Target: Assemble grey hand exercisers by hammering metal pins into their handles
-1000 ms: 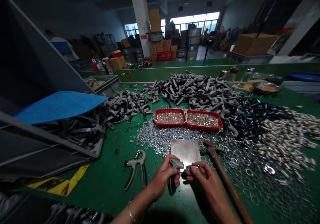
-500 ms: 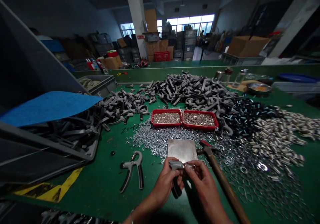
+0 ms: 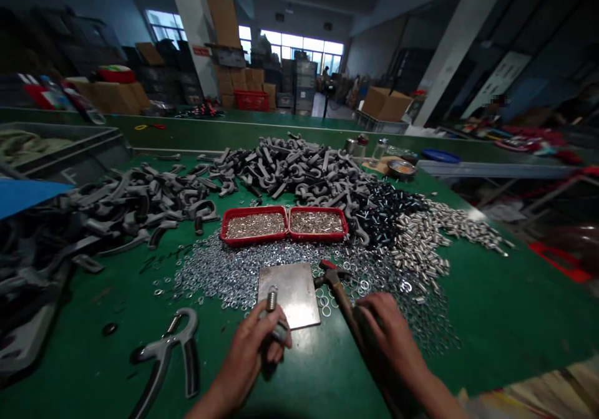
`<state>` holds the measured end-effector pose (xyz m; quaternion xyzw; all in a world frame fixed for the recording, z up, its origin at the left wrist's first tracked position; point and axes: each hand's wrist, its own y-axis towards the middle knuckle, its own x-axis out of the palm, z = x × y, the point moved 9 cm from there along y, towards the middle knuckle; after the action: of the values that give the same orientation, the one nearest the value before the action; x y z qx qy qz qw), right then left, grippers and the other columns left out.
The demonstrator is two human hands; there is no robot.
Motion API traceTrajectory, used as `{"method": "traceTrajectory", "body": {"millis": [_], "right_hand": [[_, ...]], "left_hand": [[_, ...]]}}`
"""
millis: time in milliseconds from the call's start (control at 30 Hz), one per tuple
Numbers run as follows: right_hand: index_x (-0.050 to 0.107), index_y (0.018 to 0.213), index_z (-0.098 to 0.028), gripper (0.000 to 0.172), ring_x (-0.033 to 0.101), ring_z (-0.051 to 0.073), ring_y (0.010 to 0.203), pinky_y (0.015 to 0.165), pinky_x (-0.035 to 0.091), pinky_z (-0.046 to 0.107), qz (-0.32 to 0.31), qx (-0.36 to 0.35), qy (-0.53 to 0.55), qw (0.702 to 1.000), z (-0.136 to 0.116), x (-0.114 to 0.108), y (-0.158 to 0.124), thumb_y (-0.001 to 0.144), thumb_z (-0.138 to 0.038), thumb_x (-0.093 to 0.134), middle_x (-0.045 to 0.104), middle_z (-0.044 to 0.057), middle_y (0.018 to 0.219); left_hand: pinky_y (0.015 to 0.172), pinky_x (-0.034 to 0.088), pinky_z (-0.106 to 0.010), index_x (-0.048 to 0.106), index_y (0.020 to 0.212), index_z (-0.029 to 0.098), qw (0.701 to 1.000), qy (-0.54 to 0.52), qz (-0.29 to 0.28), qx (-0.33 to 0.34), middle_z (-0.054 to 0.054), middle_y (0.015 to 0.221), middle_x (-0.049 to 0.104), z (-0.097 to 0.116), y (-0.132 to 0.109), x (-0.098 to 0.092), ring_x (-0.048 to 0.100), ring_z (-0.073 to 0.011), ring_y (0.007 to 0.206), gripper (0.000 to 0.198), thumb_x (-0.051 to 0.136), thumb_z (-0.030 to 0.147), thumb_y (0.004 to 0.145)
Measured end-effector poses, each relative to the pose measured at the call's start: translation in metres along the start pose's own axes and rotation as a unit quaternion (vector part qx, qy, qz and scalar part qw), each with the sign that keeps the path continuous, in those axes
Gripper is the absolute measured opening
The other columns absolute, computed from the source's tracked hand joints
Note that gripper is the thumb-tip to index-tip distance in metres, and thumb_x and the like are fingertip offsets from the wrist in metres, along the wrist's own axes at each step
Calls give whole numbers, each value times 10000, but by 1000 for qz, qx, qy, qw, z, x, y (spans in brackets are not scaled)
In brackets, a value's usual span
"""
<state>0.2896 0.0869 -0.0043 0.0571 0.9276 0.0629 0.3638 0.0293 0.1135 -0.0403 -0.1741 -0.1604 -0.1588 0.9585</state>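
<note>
My left hand (image 3: 255, 350) is closed around the grey handle half (image 3: 279, 330) of a hand-grip exerciser. A coil spring (image 3: 272, 299) stands upright from that part, above my thumb and forefinger. My right hand (image 3: 386, 322) is by the wooden handle of a hammer (image 3: 344, 300), its fingers loosely bent and their tips partly hidden; I see nothing held in it. Between the hands and the red trays is a square metal plate (image 3: 290, 291), with the hammer head at its right edge. An assembled hand-grip exerciser (image 3: 175, 350) lies at the left.
Two red trays (image 3: 283, 235) hold small metal pieces. Washers (image 3: 219, 275) are spread around them. Grey handle parts (image 3: 299, 169) are heaped behind, with black pieces (image 3: 386, 210) and metal cylinders (image 3: 425, 238) to the right. A grey crate (image 3: 100, 148) stands at the left.
My right hand has left the spring and moved right to the hammer handle. My left hand keeps the handle part, its spring now pointing up. The view has turned to the right.
</note>
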Motion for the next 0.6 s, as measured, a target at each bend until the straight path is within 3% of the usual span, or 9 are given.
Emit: {"method": "traceTrajectory", "body": {"millis": [67, 133, 267, 400, 467, 533, 600], "right_hand": [[675, 987, -215, 217, 548, 278, 950, 860, 438, 416, 13, -28, -165, 986, 31, -28, 1, 969, -304, 478, 651, 107, 988], [683, 978, -201, 208, 539, 273, 896, 800, 440, 392, -12, -46, -248, 968, 52, -37, 6, 959, -266, 486, 649, 111, 937], [650, 777, -224, 218, 535, 247, 830, 723, 423, 343, -42, -63, -265, 961, 63, -37, 19, 935, -204, 500, 616, 77, 829], [632, 798, -220, 218, 544, 261, 882, 770, 437, 373, -39, -84, -250, 964, 55, -42, 27, 944, -213, 469, 627, 98, 915], [634, 893, -210, 176, 555, 279, 968, 868, 439, 417, 2, -85, -188, 979, 42, -46, 28, 950, -263, 477, 630, 118, 1013], [621, 991, -211, 171, 583, 276, 993, 924, 436, 438, 47, -26, -40, 998, 27, -41, 27, 946, -344, 522, 637, 110, 1048], [590, 1131, -229, 260, 629, 244, 931, 886, 470, 414, 26, 94, 175, 980, 12, -8, 20, 945, -407, 559, 658, 78, 1043]], "left_hand": [[554, 436, -190, 574, 941, 193, 996, 87, 21, 19, -13, 687, 666, 17, 8, -13, 579, -118, 599, 310, 560, 502, 918], [553, 434, -198, 593, 1011, 193, 988, 153, 18, 4, -22, 695, 675, 24, 16, -19, 623, -153, 665, 353, 564, 530, 909], [517, 421, -197, 589, 1056, 201, 984, 170, 44, 2, 5, 632, 649, 24, 31, -14, 641, -169, 640, 392, 614, 543, 865], [461, 385, -189, 576, 858, 191, 971, 199, 124, 57, 15, 576, 635, 24, 38, -8, 571, -133, 499, 366, 657, 546, 823], [486, 423, -205, 565, 831, 190, 966, 192, 151, 85, 5, 620, 654, 26, 35, -5, 559, -124, 495, 367, 606, 553, 858], [565, 474, -229, 584, 870, 187, 966, 181, 143, 114, -23, 754, 689, 31, 30, 5, 596, -134, 582, 361, 544, 543, 905], [681, 498, -250, 605, 944, 188, 963, 194, 117, 148, -46, 911, 688, 39, 22, 18, 631, -153, 743, 341, 492, 509, 950]]}}
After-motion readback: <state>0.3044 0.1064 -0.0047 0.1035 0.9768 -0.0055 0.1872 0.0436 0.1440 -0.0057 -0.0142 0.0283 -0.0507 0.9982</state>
